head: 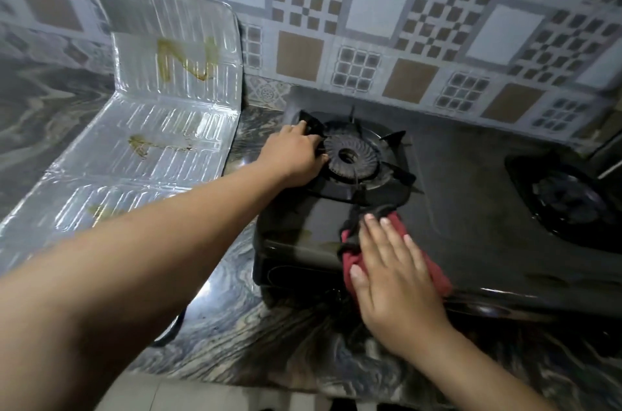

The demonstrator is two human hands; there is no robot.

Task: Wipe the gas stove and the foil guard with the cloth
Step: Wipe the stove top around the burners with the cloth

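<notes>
We see a black gas stove (pixel 454 208) sitting on a marbled counter (pixel 252 326), its long side running left to right along the tiled wall (pixel 370 6). The cloth (pixel 350 260), red with a dark part, lies bunched on the stove's glass top near the front edge, just in front of the left burner (pixel 350 158), and its long axis runs roughly from that burner toward the front edge. Our right hand (pixel 392 272) lies flat on it with fingers straight and slightly spread, pressing down; the cloth shows past the fingertips at the top, beside the thumb on the left and past the outer edge of the hand on the right, while the rest is hidden under the palm. Our left hand (pixel 292 154) reaches across to the pan support (pixel 387 171) around the left burner, its fingers curled onto the support's left side beside the burner. A second burner (pixel 572 198) sits at the right, well apart from both hands. The foil guard (pixel 151 141) stands to the left of the stove, folded into panels that lean back toward the wall, with yellowish streaks on several of them; neither hand touches it.
</notes>
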